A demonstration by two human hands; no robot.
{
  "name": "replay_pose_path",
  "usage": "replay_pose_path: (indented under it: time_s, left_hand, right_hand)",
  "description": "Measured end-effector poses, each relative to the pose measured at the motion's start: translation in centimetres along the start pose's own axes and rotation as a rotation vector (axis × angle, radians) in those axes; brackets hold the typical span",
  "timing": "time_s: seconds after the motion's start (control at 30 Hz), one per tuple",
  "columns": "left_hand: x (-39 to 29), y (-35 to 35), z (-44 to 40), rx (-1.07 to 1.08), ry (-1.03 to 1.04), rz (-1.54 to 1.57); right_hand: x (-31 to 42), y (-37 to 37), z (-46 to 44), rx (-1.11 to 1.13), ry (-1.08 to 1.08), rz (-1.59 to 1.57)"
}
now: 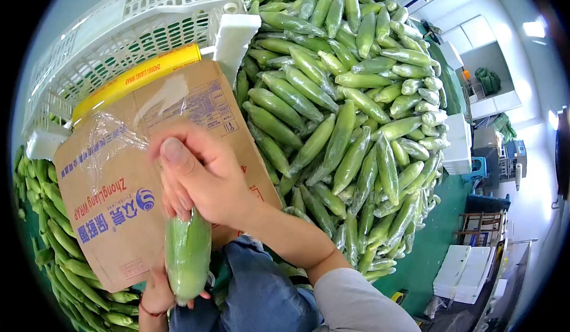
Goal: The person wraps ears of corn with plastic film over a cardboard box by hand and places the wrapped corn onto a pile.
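An ear of corn in its green husk (189, 258), shiny with what looks like clear film, stands roughly upright in front of my lap. My left hand (157, 290) is closed around its lower part from behind, and most of those fingers are hidden. At the upper end my right hand (199, 171) has its fingers curled down onto the corn, the thumb bent over them. Crinkled clear plastic wrap (116, 145) lies on a brown cardboard sheet (101, 225) behind the hands, reaching toward my right hand. A yellow tube-like wrap roll or box (139, 79) lies along the cardboard's far edge.
A large heap of film-wrapped corn (356, 112) rises at the right. More husked ears (71, 261) lie at the lower left. A white plastic crate (160, 11) stands behind the cardboard, with white foam (236, 44) at its corner. White boxes (463, 272) stand on the green floor (424, 237).
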State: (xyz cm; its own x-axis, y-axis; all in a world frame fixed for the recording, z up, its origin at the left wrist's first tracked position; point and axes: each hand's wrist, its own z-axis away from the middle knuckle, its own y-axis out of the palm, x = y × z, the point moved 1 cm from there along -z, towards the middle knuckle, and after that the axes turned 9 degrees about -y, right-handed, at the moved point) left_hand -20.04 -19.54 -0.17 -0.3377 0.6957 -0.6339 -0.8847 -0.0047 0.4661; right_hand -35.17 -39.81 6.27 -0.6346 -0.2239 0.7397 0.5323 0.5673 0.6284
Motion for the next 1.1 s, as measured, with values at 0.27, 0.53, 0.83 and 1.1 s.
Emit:
replay_pose_path:
  time_s: [0.27,0.53,0.83,1.1]
  left_hand:
    - [-7.2,5.6,-4.3,-0.100,0.271,-0.686]
    - [-3.6,1.3,-1.1,-0.494,0.622,-1.316]
    - [-4.4,-8.3,0.5,-1.254,0.514,-1.263]
    - [-12.0,-16.1,-3.9,-1.017,0.762,-1.403]
  right_hand:
    - [0.8,-1.8,5.9,-0.368,-0.022,0.110]
    - [21.0,-20.5,18.0,-0.747,0.136,2.019]
    - [7.6,-13.6,8.9,-0.268,0.083,1.577]
    - [-5.3,-9.2,-3.6,0.104,-0.207,1.469]
